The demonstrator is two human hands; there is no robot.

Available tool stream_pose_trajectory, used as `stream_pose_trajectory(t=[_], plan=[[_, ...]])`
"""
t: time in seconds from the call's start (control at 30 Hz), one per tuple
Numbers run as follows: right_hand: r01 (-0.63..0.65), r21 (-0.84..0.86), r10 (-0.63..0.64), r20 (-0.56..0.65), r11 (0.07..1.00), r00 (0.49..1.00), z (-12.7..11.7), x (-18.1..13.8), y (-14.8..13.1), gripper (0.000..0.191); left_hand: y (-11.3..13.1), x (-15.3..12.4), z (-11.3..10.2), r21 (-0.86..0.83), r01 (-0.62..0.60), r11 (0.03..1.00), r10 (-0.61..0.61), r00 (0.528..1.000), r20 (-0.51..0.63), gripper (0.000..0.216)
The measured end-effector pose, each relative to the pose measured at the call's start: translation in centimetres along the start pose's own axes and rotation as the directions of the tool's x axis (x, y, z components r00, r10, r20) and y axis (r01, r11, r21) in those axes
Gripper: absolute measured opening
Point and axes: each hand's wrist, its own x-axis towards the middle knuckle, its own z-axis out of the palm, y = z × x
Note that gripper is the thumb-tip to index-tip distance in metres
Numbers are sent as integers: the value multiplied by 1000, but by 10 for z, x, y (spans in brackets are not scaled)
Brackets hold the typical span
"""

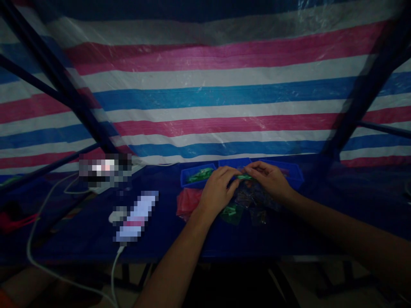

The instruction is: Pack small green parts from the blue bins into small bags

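Over the far part of the blue table, my left hand [218,188] and my right hand [271,180] come close together, fingers bent and pinched. Between their fingertips shows a small green thing [244,176]; it looks like plastic, but its exact kind is too dim to make out. Just below it lie clear plastic bags [245,197] with small pieces inside. A green bag [231,213] of light green pieces rests under my left wrist's right side. Left of that hand sits a stack of flat red bags [188,202].
Behind my hands stand blue bins: a left one [183,179] with green pieces, a middle one [234,162], and a right one [297,173]. A lit phone [138,218] on a white cable [114,269] lies at left. Striped sheeting [205,96] hangs behind, between dark frame bars [359,98].
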Motion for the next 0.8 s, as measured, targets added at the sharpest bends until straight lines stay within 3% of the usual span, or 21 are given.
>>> stream_pose_trajectory(t=[0.13,0.23,0.4,0.5,0.67,0.8], plan=[[4,-30,-2,63,1000,998,1,-1,-2,37,2,0,0,-8,109,994,-109,993,-44,21],[-7,-87,14,81,996,997,0,-1,3,39,4,0,-1,-70,147,987,-149,988,-32,38],[-13,-75,16,38,997,999,-4,3,7,49,9,0,0,-55,82,995,-83,996,-21,53],[-31,-54,33,34,998,999,-6,3,5,54,6,0,1,-23,36,999,-37,999,-20,43],[-109,-74,114,76,991,991,-5,2,6,43,0,-1,2,-9,-14,1000,14,1000,13,32],[-136,-109,145,76,985,987,-3,3,9,45,1,-1,1,7,10,1000,-10,999,50,17]])
